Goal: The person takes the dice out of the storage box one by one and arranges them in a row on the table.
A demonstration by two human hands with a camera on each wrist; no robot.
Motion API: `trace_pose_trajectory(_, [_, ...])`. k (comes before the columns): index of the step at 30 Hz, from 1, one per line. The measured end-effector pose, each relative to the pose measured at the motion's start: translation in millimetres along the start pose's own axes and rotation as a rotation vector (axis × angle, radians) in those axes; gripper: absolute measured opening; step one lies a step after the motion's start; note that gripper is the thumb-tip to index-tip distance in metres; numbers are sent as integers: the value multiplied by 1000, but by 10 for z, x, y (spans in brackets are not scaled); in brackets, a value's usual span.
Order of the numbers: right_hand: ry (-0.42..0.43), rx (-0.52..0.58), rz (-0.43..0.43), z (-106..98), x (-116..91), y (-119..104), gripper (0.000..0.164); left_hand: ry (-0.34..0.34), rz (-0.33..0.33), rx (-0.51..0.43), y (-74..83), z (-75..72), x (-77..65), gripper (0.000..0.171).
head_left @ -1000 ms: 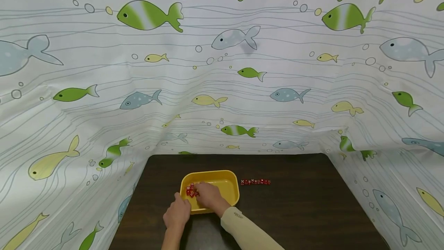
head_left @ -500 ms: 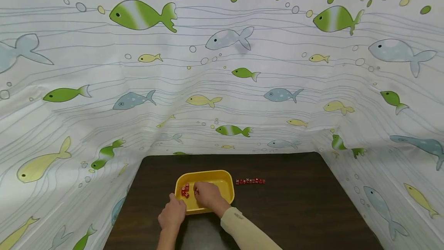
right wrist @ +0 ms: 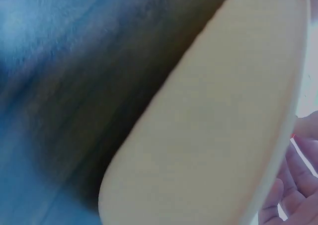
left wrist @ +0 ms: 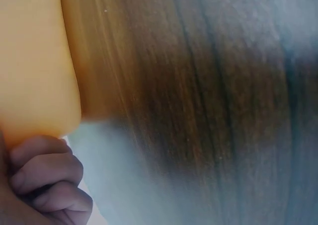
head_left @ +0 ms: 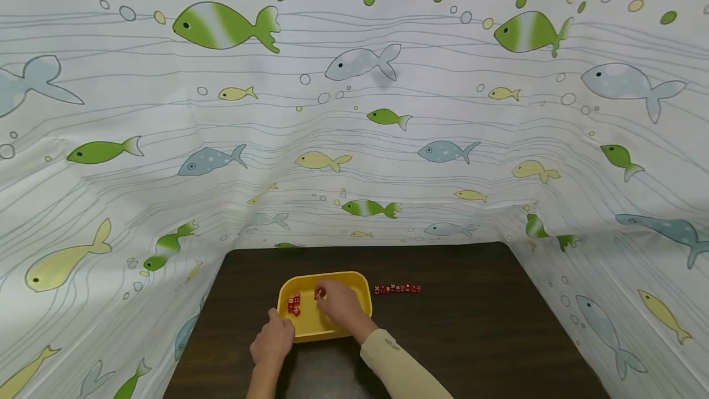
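In the head view my left hand (head_left: 272, 337) holds the near left corner of a yellow tray (head_left: 310, 327). The left wrist view shows the curled fingers (left wrist: 47, 168) of that hand against the tray's outer side. My right hand (head_left: 340, 305) is over the middle of the tray, with a red die (head_left: 319, 294) pinched at its fingertips. Several more red dice (head_left: 294, 304) lie bunched at the tray's left end. From the right wrist, the tray wall (right wrist: 208, 115) covers most of the view, and only a red speck shows between finger and thumb.
Just right of the tray, several red dice (head_left: 397, 289) stand in a row on the dark wooden table (head_left: 471, 325). A white curtain (head_left: 310, 122) printed with fish encloses the table at the back and sides.
My right hand has drawn a die away from the bunch, moving right and then up over the tray. My left hand keeps its hold on the corner. The head view has turned slightly.
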State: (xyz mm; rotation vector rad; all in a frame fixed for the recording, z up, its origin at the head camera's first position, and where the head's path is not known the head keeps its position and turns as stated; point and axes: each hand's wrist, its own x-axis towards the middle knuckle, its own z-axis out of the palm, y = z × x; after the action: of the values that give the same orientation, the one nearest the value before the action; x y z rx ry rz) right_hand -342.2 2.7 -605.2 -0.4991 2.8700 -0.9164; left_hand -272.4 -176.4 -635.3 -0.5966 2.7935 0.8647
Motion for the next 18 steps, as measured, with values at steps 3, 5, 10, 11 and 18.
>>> trace_pose_trajectory(3, [34,34,12,-82,6,50,16,-22,-11,-29,1,-7,1,50])
trace_pose_trajectory(5, [57,74,21,-146,0,90,16,-36,-17,-49,-12,2,-4,51])
trace_pose_trajectory(10, [121,179,17,-280,-21,252,12,-43,-27,-91,-36,17,-19,52])
trace_pose_trajectory(11, [135,198,14,-315,-26,287,11,-41,-30,-99,-36,20,-21,53])
trace_pose_trajectory(18, [221,275,60,-543,-34,520,11,-12,-31,-140,-48,44,-43,55])
